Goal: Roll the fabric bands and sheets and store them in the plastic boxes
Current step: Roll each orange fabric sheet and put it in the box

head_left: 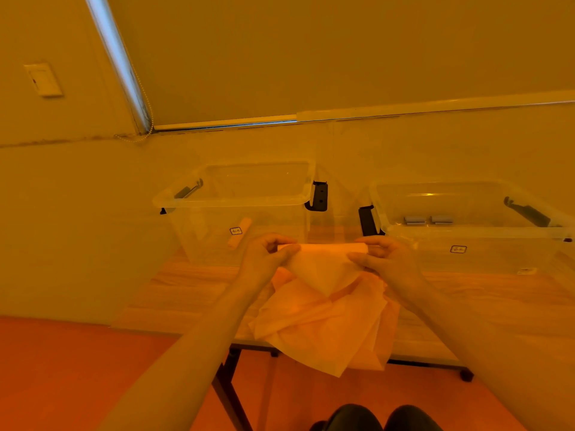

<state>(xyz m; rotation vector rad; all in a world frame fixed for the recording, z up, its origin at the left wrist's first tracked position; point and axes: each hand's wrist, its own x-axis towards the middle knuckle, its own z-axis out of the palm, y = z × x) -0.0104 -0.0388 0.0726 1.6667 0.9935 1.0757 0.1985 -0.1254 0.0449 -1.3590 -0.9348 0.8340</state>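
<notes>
Rolling is started at the far edge of the fabric sheet (323, 269), pinched by left hand (267, 253) and right hand (384, 255) at table centre; tension should be kept even, boxes (236, 197) waiting at 11 and 1 o'clock.

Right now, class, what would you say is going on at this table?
A person sits at a wooden table and holds the top edge of a thin fabric sheet between both hands, left hand and right hand; it looks like the start of a roll. More loose sheets lie piled below, hanging over the table's near edge. Two clear plastic boxes stand open behind: the left box already holds one rolled piece, the right box two small grey rolls.
</notes>
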